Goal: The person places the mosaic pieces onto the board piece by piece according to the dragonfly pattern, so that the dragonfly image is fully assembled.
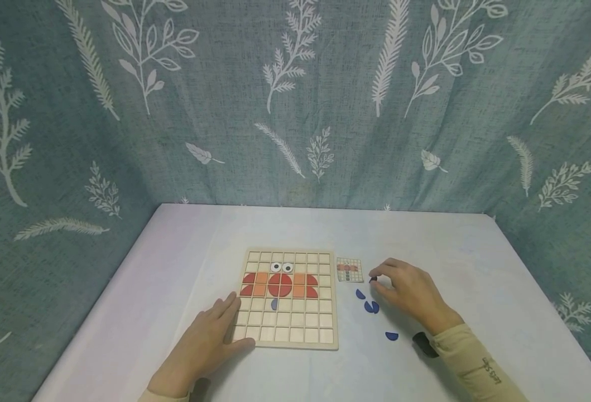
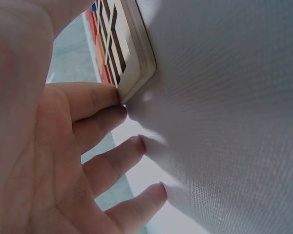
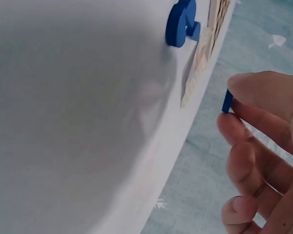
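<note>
My left hand (image 1: pixel 206 341) rests at the left edge of the wooden grid board (image 1: pixel 336 312), fingers spread, the index finger touching its corner in the left wrist view. Red and orange pieces, two eye pieces (image 1: pixel 282 267) and one blue piece (image 1: pixel 274 304) lie in the board's cells. Right of the board, my right hand (image 1: pixel 409 290) pinches a blue piece (image 3: pixel 227 101) between thumb and fingertips, above the table. Several blue half-round pieces (image 1: pixel 392 336) lie near that hand. A small picture card (image 1: pixel 349 269) lies between the board and my right hand.
The white table (image 1: pixel 215 223) reaches back to a green curtain (image 1: pixel 295 139) with white leaf patterns, which also hangs at both sides. A dark band (image 1: pixel 424 344) is at my right wrist, beside the light sleeve (image 1: pixel 476 363).
</note>
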A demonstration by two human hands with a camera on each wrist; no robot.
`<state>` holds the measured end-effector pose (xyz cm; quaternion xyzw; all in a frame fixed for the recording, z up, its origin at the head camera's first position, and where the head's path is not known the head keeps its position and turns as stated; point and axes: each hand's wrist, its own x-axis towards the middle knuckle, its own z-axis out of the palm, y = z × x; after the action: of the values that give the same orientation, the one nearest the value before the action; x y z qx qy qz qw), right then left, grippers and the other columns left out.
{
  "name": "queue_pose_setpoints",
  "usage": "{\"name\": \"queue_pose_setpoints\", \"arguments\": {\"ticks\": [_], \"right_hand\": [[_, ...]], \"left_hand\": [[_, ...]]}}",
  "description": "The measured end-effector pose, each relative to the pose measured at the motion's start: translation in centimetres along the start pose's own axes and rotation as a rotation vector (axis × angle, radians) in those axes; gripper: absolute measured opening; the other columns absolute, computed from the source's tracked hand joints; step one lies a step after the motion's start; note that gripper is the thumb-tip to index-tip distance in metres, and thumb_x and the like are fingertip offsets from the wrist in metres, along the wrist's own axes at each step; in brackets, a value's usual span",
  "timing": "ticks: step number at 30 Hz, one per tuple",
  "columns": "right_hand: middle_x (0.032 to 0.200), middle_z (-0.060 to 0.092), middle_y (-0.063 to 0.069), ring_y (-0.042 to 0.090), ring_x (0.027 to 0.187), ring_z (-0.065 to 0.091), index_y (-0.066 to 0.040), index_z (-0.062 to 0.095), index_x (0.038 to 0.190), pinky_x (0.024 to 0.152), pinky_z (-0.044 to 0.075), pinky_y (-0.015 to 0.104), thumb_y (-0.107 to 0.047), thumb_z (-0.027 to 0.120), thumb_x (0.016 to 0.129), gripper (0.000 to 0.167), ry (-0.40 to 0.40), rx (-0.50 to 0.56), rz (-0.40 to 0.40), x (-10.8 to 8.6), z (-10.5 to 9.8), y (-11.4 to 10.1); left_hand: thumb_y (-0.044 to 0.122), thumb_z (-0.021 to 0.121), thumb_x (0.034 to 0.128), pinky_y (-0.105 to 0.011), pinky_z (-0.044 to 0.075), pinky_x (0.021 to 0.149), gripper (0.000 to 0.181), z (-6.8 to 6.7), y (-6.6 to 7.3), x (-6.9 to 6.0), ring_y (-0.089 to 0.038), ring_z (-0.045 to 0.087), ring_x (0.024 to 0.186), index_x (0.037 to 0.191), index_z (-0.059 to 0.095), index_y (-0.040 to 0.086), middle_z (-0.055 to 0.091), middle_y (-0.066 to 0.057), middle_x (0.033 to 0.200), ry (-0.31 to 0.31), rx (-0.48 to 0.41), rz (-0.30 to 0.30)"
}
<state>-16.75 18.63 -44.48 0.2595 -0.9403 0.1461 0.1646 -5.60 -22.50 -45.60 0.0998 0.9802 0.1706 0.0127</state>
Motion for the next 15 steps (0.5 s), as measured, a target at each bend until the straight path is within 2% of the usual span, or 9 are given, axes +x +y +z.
{"name": "queue_pose_setpoints", "arguments": {"ticks": [6, 15], "right_hand": [[0.094, 0.072, -0.004, 0.014, 0.083, 0.069, -0.017, 0.078, 0.096, 0.07, 0.062, 0.035, -0.022, 0.086, 0.08, 0.018, 0.087, 0.026, -0.091, 0.4, 0.2, -0.8], [0.094, 0.071, -0.005, 0.01, 0.079, 0.067, -0.018, 0.078, 0.096, 0.065, 0.06, 0.031, -0.022, 0.088, 0.079, 0.02, 0.139, 0.071, -0.167, 1.0, 1.1, -2.5]], "left_hand": [[0.059, 0.07, 0.0875, -0.065, 0.034, 0.112, 0.091, 0.0, 0.1, 0.0, -0.046, 0.041, 0.14, 0.151, 0.045, -0.001, 0.041, -0.018, 0.158, -0.001, 0.006, -0.005], [0.06, 0.07, 0.0878, -0.066, 0.034, 0.112, 0.091, 0.0, 0.0, 0.0, -0.046, 0.04, 0.141, 0.151, 0.044, -0.001, 0.04, -0.018, 0.158, -0.001, 0.002, 0.0]]}}
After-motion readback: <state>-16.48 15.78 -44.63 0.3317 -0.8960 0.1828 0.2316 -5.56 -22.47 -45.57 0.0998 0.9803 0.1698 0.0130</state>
